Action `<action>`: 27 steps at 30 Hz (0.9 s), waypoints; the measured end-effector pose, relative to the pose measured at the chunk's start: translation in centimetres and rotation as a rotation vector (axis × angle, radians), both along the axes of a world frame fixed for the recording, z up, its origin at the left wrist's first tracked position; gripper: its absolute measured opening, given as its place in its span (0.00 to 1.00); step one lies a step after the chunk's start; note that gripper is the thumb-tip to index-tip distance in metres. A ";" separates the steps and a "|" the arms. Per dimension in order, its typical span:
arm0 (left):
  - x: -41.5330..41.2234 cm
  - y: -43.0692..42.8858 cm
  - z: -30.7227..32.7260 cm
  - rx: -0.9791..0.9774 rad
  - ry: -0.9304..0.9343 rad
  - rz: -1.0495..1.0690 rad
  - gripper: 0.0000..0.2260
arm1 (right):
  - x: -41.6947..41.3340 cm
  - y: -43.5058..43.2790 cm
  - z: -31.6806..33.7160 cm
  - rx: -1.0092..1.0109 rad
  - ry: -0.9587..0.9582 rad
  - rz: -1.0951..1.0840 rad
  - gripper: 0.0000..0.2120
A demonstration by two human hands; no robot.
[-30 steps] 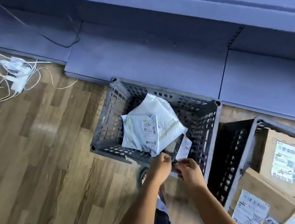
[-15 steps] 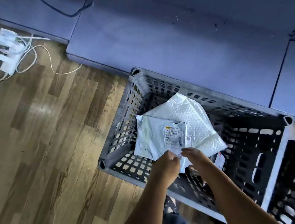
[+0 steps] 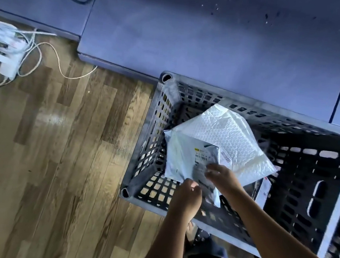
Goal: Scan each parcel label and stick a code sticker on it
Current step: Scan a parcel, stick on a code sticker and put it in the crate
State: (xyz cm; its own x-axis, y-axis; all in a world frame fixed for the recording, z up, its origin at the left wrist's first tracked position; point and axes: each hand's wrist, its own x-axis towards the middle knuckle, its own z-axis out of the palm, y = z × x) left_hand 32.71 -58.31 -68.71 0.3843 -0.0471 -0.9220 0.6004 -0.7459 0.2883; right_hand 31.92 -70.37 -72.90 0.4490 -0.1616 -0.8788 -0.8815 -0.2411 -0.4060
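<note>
— While both arms reach down into the crate (image 3: pixel 150 206), what has the left hand (image 3: pixel 188 195) got?

— Its grip is narrow, fingers curled at the near edge of the grey mailer (image 3: pixel 180 158). From here it looks like a pinch on that edge.

— And the right hand (image 3: pixel 222 175)?

— Just beyond, with its fingertips down on the label (image 3: pixel 203 154). They are blurred, so I cannot tell whether that grip pinches something small or only presses flat.

— How would you expect that parcel to handle?

— Light and limp, I'd say. It is a thin, slick plastic film that creases and slides, so it should be held by an edge or corner while the label face is kept flat for the code sticker. Nothing about it looks fragile.

— Where does it lie?

— Inside the crate, tilted up against the white bubble mailer (image 3: pixel 233 138) behind it. That one looks padded, soft and just as light. Past the crate's far wall a purple mat (image 3: pixel 212 50) lies on the floor.
</note>
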 end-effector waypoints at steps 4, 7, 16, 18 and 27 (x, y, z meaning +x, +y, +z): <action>0.0 0.3 3.0 -0.001 -0.016 0.011 0.14 | -0.7 -0.5 5.0 -0.215 -0.169 -0.119 0.09; 0.4 0.1 6.1 -0.016 -0.050 0.024 0.12 | -0.8 -1.7 9.0 -0.202 -0.195 -0.217 0.11; 0.5 -0.1 16.9 -0.059 -0.246 0.133 0.14 | 0.1 -4.6 23.0 0.191 -0.299 -0.488 0.16; -0.4 0.0 18.9 -0.110 -0.253 0.250 0.27 | -0.2 -5.3 26.3 0.255 -0.315 -0.405 0.12; -3.2 1.9 35.5 -0.335 -0.222 0.429 0.30 | -5.2 -7.8 43.1 0.582 -0.446 -0.371 0.29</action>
